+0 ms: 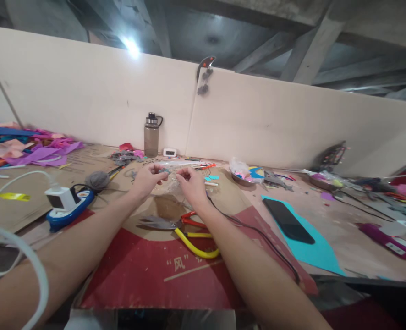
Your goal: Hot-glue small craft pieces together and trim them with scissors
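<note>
While both hands are meeting over the cardboard [137, 275], the L hand [148, 181] is pinching a tiny greenish bit [166, 172] btwn thumb & finger, its grip sitting narrow. The R hand [192, 183] is facing it at 3 o'clock, just apart, thumb & finger also sitting narrow; can't tell if anything thin is being held there. The bit is showing at the L fingertips, in the gap btwn the hands.

Taking that gap as clock centre: at 6 o'clock a tool w/ yellow handles [196, 250] is lying on the cardboard, red handles [193, 222] touching or overlapping it (can't tell which), partly hidden by the R forearm. Blue-green scraps [211, 177] are lying close by at 3, w/ a bowl [243, 180] sitting farther out, same direction. At 12 a small white box w/ dark screen [169, 152] is standing near the wall board [86, 91]; at 11, a bottle [151, 140] is standing upright. A grey yarn ball [97, 180] is resting at 9, a blue power strip [70, 215] w/ white plug [61, 200] at 8. Approx 4: a black phone [288, 220] is lying on a turquoise sheet [318, 254]. Bright scraps [55, 149] are heaping up at 10.
</note>
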Tool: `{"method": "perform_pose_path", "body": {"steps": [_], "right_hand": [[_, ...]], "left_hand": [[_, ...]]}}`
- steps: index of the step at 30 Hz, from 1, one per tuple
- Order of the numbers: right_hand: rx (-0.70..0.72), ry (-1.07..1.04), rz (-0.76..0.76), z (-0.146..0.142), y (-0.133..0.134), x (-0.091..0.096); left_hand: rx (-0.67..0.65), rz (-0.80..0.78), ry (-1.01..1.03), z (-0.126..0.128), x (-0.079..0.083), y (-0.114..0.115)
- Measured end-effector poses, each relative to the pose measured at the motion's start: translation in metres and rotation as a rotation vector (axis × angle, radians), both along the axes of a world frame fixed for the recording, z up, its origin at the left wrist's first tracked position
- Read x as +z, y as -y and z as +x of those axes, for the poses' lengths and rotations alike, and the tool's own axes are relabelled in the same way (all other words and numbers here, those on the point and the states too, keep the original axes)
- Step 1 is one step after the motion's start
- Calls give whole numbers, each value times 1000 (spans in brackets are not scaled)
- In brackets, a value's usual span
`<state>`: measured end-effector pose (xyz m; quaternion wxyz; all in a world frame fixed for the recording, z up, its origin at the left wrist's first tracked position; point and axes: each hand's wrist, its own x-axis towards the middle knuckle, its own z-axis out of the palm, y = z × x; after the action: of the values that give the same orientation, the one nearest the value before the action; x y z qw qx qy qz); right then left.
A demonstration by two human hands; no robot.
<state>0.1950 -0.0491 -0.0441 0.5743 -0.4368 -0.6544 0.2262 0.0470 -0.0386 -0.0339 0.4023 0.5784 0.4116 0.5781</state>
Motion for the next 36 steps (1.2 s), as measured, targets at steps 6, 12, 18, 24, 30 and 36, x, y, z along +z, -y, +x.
{"method": "perform_pose_path", "body": {"steps": [6, 12, 18, 24, 30, 36], "right_hand": [[-69, 124, 67, 3, 6, 4], [-90, 246, 132, 3, 7, 5], [-83, 250, 120, 7, 14, 8], [-113, 302, 221, 11, 15, 10], [-139, 304, 194, 8, 13, 8], [-130, 285, 130, 5, 12, 7]], "left_hand": [[21, 39, -31, 3, 1, 4], [10, 57, -79, 4, 1, 6], [-1, 57, -69, 4, 3, 10], [-22, 59, -89, 3, 2, 9], [-14, 69, -78, 5, 2, 11], [-74, 104, -104, 10, 3, 14]]}}
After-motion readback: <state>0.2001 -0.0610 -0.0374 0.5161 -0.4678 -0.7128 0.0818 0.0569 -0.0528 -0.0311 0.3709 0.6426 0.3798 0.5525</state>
